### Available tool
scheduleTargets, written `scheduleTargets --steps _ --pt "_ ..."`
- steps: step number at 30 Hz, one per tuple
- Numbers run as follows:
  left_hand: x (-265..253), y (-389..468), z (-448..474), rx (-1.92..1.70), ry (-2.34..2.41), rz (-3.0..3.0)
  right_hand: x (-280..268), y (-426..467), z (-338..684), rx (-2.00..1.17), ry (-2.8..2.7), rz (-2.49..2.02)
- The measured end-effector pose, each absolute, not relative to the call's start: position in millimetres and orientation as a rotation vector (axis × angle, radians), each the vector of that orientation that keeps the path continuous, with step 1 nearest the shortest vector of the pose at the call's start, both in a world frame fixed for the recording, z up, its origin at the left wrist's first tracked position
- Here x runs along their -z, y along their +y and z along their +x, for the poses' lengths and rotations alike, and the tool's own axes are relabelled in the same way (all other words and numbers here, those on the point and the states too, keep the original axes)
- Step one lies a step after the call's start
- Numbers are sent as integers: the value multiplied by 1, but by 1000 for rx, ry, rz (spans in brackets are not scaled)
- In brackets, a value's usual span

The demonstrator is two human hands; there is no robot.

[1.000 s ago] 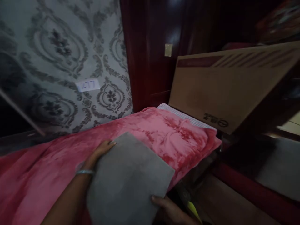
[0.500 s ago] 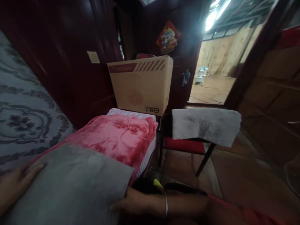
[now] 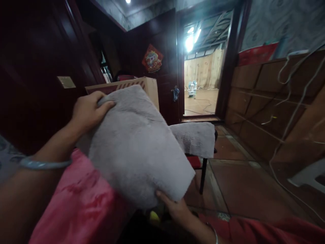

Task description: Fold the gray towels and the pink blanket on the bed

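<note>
Left hand [image 3: 87,110]: here it is, gripping the upper-left corner of the cloth, thumb over the face; the fingers behind stay hidden from me;
Right hand [image 3: 177,210]: thumb pressing the lower edge; I can't tell how its covered fingers sit;
Grey cloth [image 3: 142,145]: up in front of me, tilted between both hands; it has just risen as my view swings right, so the handling looks mid-air now, no longer low over the bed;
Pink blanket [image 3: 83,189]: below, partly covered by the cloth in my view;
Cardboard box [image 3: 152,88]: mostly hidden behind it;
Chair: second grey cloth [image 3: 196,137] draped over its back;
Doorway: fan [image 3: 192,88] beyond, on the floor
</note>
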State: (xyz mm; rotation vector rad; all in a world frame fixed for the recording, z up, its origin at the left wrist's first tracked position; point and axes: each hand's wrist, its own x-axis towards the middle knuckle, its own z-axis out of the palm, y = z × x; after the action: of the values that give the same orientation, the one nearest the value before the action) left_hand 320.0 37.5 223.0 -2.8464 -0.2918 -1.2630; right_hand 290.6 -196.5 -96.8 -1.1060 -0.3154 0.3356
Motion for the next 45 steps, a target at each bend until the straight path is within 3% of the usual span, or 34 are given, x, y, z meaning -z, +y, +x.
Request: scheduleTargets --steps 7,13,17,24,27,30,36,42,45 --pt "-246 -53 442 1250 302 -2960 109 -233 343 16 7 -1093" --pt "-246 -97 544 1197 565 -2942 90 -249 379 111 110 -1062" --pt "-204 -125 590 1149 502 -2959 85 -259 409 127 125 -1021" --pt "-93 -102 580 445 607 -3352 109 -260 437 64 54 -920" --pt "-73 -80 565 429 634 -3549 117 -263 438 79 77 -979" --pt "-64 -59 550 693 507 -3582 122 -267 437 88 92 -1025" --pt "-37 -22 506 1222 -207 -3596 123 -275 434 98 87 -822" --pt "1 -22 463 979 -756 -4238 122 -310 450 190 172 -608" --pt "9 -28 457 1062 -824 -4346 117 -337 468 257 170 -613"
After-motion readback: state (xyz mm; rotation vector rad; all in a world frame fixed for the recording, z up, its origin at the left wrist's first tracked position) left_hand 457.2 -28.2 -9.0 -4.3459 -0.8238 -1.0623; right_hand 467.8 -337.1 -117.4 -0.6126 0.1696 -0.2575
